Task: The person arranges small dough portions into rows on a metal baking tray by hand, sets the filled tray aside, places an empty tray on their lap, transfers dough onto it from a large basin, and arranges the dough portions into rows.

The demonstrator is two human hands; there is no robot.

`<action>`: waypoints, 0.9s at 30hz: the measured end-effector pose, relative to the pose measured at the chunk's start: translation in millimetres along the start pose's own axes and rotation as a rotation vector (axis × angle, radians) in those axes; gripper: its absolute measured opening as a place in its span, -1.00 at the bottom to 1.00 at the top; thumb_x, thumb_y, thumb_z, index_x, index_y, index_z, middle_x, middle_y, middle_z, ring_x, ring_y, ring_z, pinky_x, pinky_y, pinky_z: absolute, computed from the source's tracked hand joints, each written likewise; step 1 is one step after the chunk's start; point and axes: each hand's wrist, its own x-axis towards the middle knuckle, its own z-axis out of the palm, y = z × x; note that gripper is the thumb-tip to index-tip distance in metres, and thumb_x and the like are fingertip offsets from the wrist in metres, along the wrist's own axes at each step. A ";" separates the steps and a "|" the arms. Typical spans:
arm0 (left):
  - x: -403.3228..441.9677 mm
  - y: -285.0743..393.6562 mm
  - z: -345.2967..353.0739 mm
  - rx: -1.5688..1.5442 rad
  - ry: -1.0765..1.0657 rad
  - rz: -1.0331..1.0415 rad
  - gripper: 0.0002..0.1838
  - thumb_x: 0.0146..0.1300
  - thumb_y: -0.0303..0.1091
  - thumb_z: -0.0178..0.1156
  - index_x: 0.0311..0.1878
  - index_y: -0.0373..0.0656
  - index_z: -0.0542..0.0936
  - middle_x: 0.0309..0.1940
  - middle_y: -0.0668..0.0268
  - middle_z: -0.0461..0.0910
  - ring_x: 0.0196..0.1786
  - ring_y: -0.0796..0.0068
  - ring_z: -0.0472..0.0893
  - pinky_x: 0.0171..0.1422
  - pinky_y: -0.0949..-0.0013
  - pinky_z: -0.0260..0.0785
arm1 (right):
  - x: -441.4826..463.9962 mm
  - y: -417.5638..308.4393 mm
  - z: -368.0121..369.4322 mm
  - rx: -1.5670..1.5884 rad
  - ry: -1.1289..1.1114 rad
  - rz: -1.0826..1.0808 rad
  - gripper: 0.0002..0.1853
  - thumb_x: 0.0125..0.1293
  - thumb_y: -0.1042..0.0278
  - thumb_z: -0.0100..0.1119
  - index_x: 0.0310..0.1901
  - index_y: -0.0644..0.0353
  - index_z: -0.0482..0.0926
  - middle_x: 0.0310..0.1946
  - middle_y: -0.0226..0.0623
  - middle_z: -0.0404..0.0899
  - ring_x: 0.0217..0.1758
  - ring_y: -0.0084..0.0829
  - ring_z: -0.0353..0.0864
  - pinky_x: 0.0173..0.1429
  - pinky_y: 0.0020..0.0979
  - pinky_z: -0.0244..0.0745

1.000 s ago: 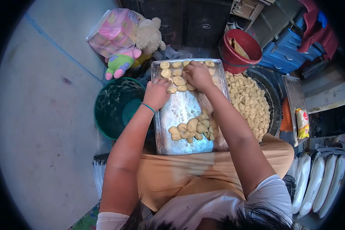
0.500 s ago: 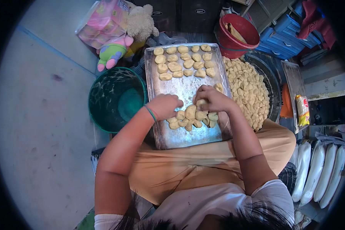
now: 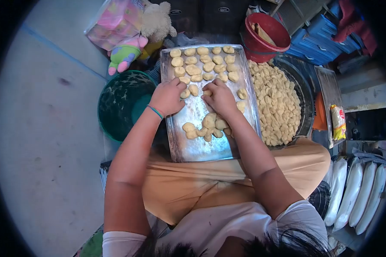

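A metal tray (image 3: 182, 147) rests across my lap, with rows of pale yellow dough pieces (image 3: 208, 67) on its far half. My left hand (image 3: 169, 97) is at the tray's left side, thumb and fingers closed around a dough piece (image 3: 185, 94). To its right, my right hand (image 3: 221, 99) pinches another dough piece (image 3: 207, 93), partly hidden by the fingers. A single dough piece (image 3: 193, 90) lies between the two hands. Nearer to me, a loose cluster of dough pieces (image 3: 208, 121) sits on the tray, its right part covered by my right forearm.
On the right stands a wide black tub (image 3: 308, 103) heaped with dough pieces (image 3: 275, 103). A green bucket (image 3: 111, 107) is at the tray's left, a red bucket (image 3: 255, 43) behind the tub. Stuffed toys (image 3: 156, 21) and a yellow packet (image 3: 338, 123) lie farther out.
Both hands have moved away from me, from the near cluster up to the rows. More dough pieces now lie in front of the rows and along the right side; the cluster is smaller.
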 end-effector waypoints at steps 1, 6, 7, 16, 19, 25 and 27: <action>0.6 -0.3 5.9 -0.004 -0.004 -0.013 -0.70 0.09 -0.32 0.28 -0.08 -0.13 0.58 -0.19 0.17 0.54 -0.08 0.04 0.59 0.01 0.07 0.44 | 1.4 -0.2 -2.4 0.016 0.034 0.008 -0.67 0.04 0.37 0.43 -0.14 0.17 0.58 -0.15 -0.13 0.48 -0.09 -0.02 0.59 -0.01 -0.15 0.50; 2.7 4.0 22.3 0.103 0.090 -0.074 -0.61 0.05 -0.16 0.38 -0.06 -0.09 0.59 -0.14 0.23 0.53 0.00 0.15 0.53 0.06 0.10 0.35 | 10.5 0.2 -14.4 0.075 0.034 0.047 -0.70 0.07 0.41 0.38 -0.16 0.22 0.54 -0.16 -0.10 0.50 -0.07 0.01 0.56 -0.03 -0.09 0.50; 4.5 7.4 24.0 0.085 0.142 -0.016 -0.63 0.06 -0.17 0.37 -0.08 -0.09 0.59 -0.14 0.25 0.53 0.00 0.17 0.52 0.07 0.11 0.33 | 7.7 -0.1 -18.9 0.054 0.068 0.028 -0.69 0.07 0.39 0.38 -0.15 0.22 0.54 -0.17 -0.11 0.51 -0.06 0.00 0.56 -0.01 -0.09 0.49; 20.8 22.9 46.1 0.147 0.210 -0.053 -0.68 0.14 -0.11 0.33 -0.12 -0.07 0.58 -0.24 0.30 0.57 0.01 0.25 0.50 0.16 0.09 0.16 | -25.1 64.9 -64.0 -0.175 0.053 0.269 -0.71 0.09 0.33 0.36 -0.14 0.18 0.58 -0.14 -0.09 0.57 -0.01 -0.02 0.58 0.06 -0.13 0.49; 27.0 29.4 52.6 0.172 0.248 -0.059 -0.66 0.16 -0.08 0.32 -0.12 -0.08 0.58 -0.25 0.30 0.58 0.03 0.25 0.50 0.17 0.07 0.14 | -14.0 48.2 -58.9 0.047 0.114 0.248 -0.73 0.10 0.36 0.35 -0.16 0.20 0.57 -0.16 -0.07 0.58 -0.04 0.00 0.60 0.04 -0.15 0.50; 28.4 45.8 37.9 0.205 0.245 -0.086 -0.60 0.16 -0.07 0.30 0.00 -0.05 0.57 -0.09 0.28 0.55 0.10 0.24 0.45 0.18 0.06 0.13 | -13.2 44.4 -56.4 0.031 0.220 0.059 -0.59 0.08 0.31 0.45 -0.06 0.25 0.54 -0.15 -0.08 0.56 -0.10 -0.12 0.62 -0.01 -0.23 0.53; 27.0 52.3 38.2 0.209 0.362 -0.028 -0.58 0.14 -0.07 0.31 0.03 0.00 0.56 -0.06 0.31 0.53 0.09 0.27 0.45 0.14 0.05 0.16 | -33.2 57.2 -77.5 0.069 0.014 0.096 -0.60 0.07 0.30 0.46 -0.08 0.24 0.57 -0.15 -0.12 0.56 -0.08 -0.17 0.63 0.00 -0.24 0.53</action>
